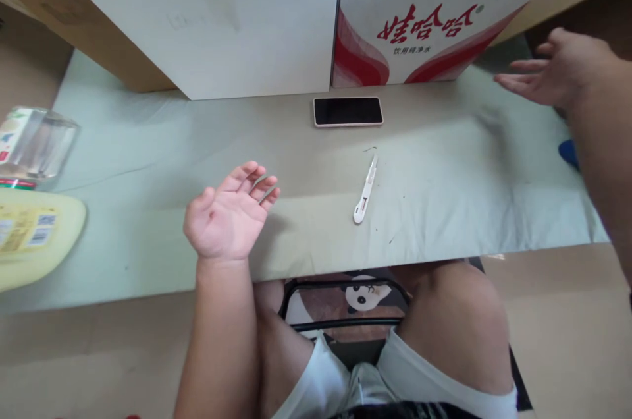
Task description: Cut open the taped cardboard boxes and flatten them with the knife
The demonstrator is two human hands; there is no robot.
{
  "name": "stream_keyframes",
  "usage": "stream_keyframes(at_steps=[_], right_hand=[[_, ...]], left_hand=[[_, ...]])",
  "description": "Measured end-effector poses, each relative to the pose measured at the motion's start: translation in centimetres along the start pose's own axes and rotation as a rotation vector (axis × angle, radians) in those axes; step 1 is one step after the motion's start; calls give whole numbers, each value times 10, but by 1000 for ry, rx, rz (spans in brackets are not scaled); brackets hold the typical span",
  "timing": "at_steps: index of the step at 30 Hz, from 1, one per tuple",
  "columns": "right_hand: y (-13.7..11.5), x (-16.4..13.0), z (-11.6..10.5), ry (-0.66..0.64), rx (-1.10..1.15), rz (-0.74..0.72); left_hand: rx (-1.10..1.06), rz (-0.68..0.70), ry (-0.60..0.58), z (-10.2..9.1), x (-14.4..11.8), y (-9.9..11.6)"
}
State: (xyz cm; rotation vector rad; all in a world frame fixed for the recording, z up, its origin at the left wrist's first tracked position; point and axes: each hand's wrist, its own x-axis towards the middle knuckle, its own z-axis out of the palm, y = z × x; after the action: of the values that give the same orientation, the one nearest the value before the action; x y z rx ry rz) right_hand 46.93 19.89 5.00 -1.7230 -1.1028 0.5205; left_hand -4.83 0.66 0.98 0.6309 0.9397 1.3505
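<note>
- The bench (pixel 162 142) is covered with a pale green sheet and runs across the whole view; its near edge crosses just above the person's knees.
- A plain white box (pixel 207 17) stands along the far edge, left of the middle, with a brown cardboard box (pixel 83 30) leaning behind it toward the far left corner.
- A white box with red print (pixel 424 17) stands touching the plain one's right side, also on the far edge.
- A pale yellow pack (pixel 34 234) with a label lies at the left edge near the front, and a clear plastic container (pixel 39 142) sits just behind it.
- A black phone (pixel 348 111) in a pink case lies flat, screen up, just in front of the seam where the two white boxes meet.
- A white pen-shaped tool (pixel 365 192) lies in the middle of the bench, its thin tip pointing toward the phone, its blunt end toward the near edge. Nothing lies on it or against it.
- The left hand (pixel 230 218) is raised over the near part of the bench, palm up, grip wide with the fingers spread and holding nothing. The tool lies to its right, near but clearly apart.
- The right hand (pixel 553 70) hovers at the far right corner, flat and wide, fingers pointing left, holding nothing. The tool is well apart from it, toward the near left.
- A small blue thing (pixel 567 152) shows at the right edge beside the forearm; what it is I cannot tell.
</note>
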Motion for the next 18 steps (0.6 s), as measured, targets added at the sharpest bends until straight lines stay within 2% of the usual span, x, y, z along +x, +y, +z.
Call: stream_keyframes(at_steps=[3, 6, 10, 12, 15, 18], right_hand=[[-4, -8, 31, -79, -12, 369], [-6, -46, 46, -150, -50, 534], [-16, -95, 43, -236, -97, 512], [-27, -113, 39, -323, -127, 460], [-50, -132, 41, -443, -205, 392], [-79, -150, 54, -491, -234, 352]], left_hand=[[-16, 2, 18, -2, 1, 3], [-41, 2, 9, -3, 0, 6], [-106, 24, -14, -5, -3, 9], [-154, 40, -6, -5, -6, 10], [-215, 61, 27, -8, -11, 13], [-255, 88, 53, -14, -16, 18]])
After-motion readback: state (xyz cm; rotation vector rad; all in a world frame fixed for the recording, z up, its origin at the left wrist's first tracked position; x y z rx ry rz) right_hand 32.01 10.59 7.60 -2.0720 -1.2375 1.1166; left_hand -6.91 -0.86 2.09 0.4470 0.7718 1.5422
